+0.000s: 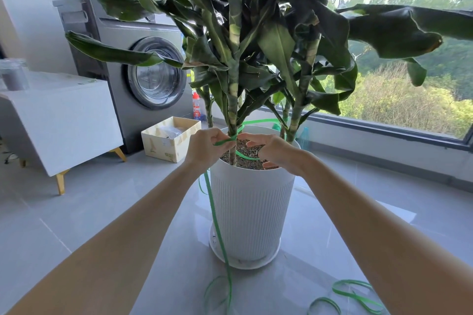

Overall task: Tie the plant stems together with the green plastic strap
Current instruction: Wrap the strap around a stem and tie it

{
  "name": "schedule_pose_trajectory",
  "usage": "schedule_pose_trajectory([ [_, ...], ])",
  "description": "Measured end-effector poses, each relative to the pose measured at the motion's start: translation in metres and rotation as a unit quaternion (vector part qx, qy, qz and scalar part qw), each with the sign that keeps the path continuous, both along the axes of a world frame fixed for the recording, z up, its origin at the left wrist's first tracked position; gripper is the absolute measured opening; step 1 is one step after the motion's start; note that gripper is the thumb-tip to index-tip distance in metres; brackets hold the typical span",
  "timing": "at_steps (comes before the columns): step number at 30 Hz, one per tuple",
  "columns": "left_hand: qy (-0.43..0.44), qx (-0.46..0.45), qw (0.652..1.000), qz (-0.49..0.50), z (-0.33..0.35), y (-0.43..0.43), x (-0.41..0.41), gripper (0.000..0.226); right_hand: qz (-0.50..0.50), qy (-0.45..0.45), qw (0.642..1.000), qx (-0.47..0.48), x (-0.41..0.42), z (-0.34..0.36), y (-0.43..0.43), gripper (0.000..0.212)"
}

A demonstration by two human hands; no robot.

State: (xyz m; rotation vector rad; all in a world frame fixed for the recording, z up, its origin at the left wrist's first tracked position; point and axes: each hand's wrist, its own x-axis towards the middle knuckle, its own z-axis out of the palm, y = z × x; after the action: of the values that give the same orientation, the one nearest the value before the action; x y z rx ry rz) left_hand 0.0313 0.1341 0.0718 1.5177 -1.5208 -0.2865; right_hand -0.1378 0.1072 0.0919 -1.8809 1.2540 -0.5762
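A tall leafy plant with several stems (234,89) grows from soil in a white ribbed pot (252,212). A green plastic strap (217,227) loops behind the stems at soil height, crosses at the front stem, and trails down the pot's left side onto the floor. My left hand (204,147) pinches the strap just left of the front stem. My right hand (275,149) hovers over the soil to the right of that stem, fingers curled near a strap end; whether it grips the strap is unclear.
A grey washing machine (143,69) stands behind left, a white cabinet (58,120) further left, and an open cardboard box (170,138) on the floor beside the pot. Loose strap coils (353,294) lie on the grey tiles at front right. A window (409,100) runs along the right.
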Motion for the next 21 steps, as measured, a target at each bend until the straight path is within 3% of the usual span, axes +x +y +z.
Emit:
schedule_pose_trajectory([
  [6,-0.007,-0.019,1.0,-0.002,-0.005,-0.001,-0.001,0.016,-0.083,-0.077,0.985,-0.131,0.014,-0.008,-0.006,0.033],
  [10,0.009,-0.038,0.999,-0.005,-0.008,0.0,-0.003,0.008,-0.128,-0.117,0.969,-0.176,0.022,-0.01,-0.01,0.019],
  [21,0.095,-0.023,0.995,-0.006,-0.008,-0.002,0.002,0.01,-0.151,-0.175,0.953,-0.195,0.03,-0.02,-0.014,0.018],
])
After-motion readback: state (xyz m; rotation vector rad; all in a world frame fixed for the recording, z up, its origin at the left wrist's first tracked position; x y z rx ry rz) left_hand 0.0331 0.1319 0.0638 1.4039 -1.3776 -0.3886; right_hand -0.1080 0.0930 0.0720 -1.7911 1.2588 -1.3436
